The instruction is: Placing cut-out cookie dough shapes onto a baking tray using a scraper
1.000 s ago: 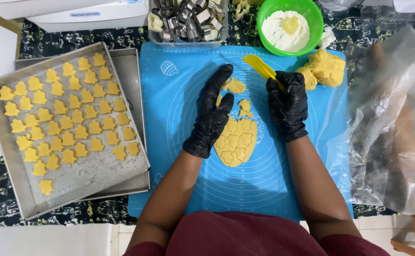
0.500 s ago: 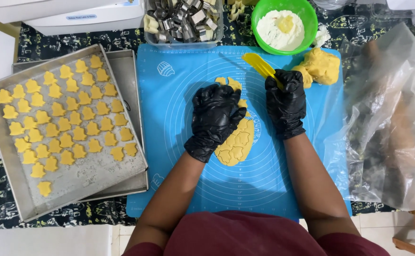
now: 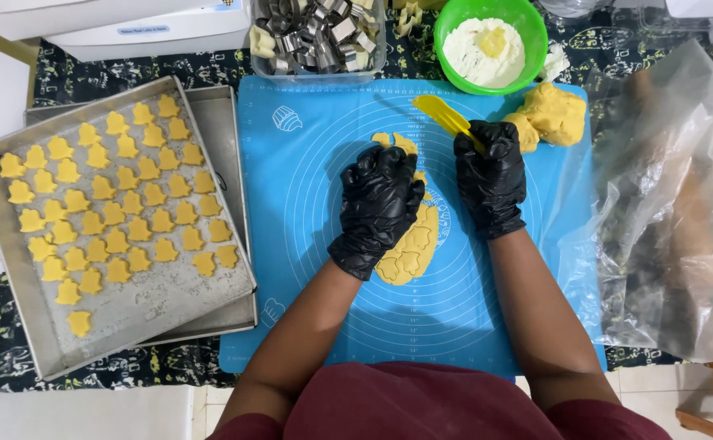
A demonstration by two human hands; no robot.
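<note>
A blue silicone mat [image 3: 315,187] carries a rolled sheet of yellow dough [image 3: 413,248] stamped with cookie outlines. My left hand [image 3: 379,205], in a black glove, lies curled on top of the sheet, its fingers bent; whether it holds anything is hidden. My right hand [image 3: 491,175], also gloved, grips a yellow plastic scraper [image 3: 442,114] that points up and left, just right of the sheet. A small dough scrap [image 3: 395,141] lies above my left hand. A lump of unrolled dough [image 3: 553,114] sits at the mat's top right.
A metal baking tray [image 3: 153,305] at left holds several rows of cut yellow cookies [image 3: 116,208]. A green bowl [image 3: 527,61] of flour and a clear tub of metal cutters [image 3: 315,33] stand behind the mat. Crumpled clear plastic [image 3: 670,220] lies at right.
My left hand has slid right and curled onto the dough sheet, covering its upper part. My right hand with the scraper has stayed nearly in place.
</note>
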